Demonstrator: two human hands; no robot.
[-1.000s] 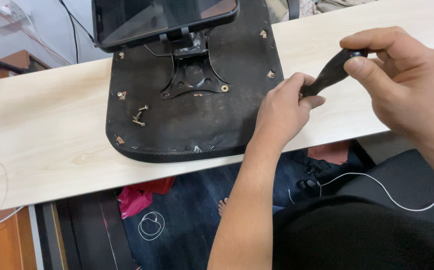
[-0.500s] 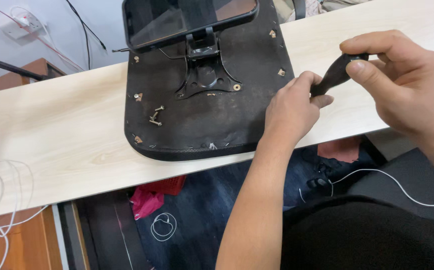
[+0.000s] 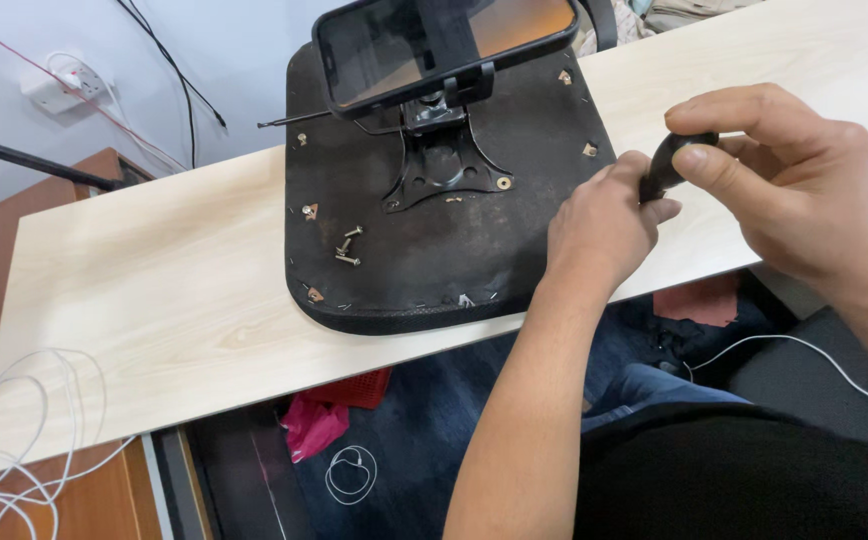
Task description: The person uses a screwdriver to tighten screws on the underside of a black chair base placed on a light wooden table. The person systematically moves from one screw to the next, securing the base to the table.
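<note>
A black chair seat [image 3: 434,250] lies upside down on a light wooden board [image 3: 154,320], with a black metal bracket [image 3: 444,165] at its middle. My right hand [image 3: 784,180] grips the black handle of a screwdriver [image 3: 666,165]. My left hand [image 3: 604,225] rests on the seat's right edge and is closed around the tool's lower part; the tip is hidden under its fingers. Three loose screws [image 3: 347,247] lie on the seat's left side. A phone [image 3: 434,40] in a black holder stands over the seat's far edge.
White cables [image 3: 4,420] hang at the board's left end. A wall socket [image 3: 59,85] with red and black wires is at the far left. Under the board are a pink cloth [image 3: 309,425] and a white cable [image 3: 804,350] across my lap.
The view has shifted, so the seat sits further right and lower in frame. My hands have drawn closer together and the screwdriver stands more upright at the seat's right edge.
</note>
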